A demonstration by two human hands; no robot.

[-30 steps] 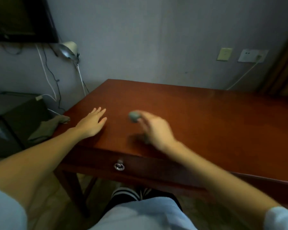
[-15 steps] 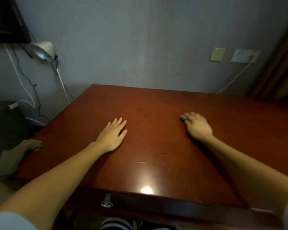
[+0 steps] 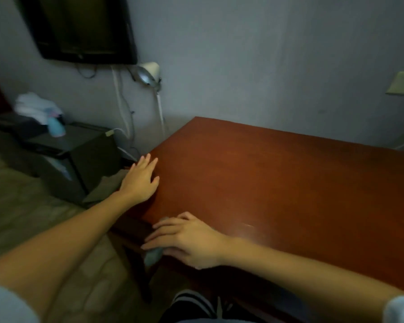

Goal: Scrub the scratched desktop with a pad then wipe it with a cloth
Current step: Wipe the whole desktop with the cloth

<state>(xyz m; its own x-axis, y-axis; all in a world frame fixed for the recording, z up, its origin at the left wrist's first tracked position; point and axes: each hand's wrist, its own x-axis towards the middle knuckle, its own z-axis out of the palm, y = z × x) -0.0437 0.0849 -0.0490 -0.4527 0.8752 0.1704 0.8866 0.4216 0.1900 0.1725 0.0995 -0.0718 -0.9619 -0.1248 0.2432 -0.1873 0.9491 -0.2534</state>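
Observation:
The reddish-brown wooden desktop fills the right half of the view. My right hand presses a small grey scrubbing pad at the desk's near left corner; the pad sticks out under my fingers past the edge. Most of the pad is hidden by the hand. My left hand lies flat, fingers apart, on the desk's left edge. An olive-green cloth hangs just left of that edge, beside my left wrist.
A dark low cabinet stands to the left with white towels and a bottle on it. A desk lamp and cables hang by the wall. A dark screen is mounted above.
My right hand has swept the pad from the middle of the desktop back to the near left corner. My left hand has slid to the left edge. The view has turned left.

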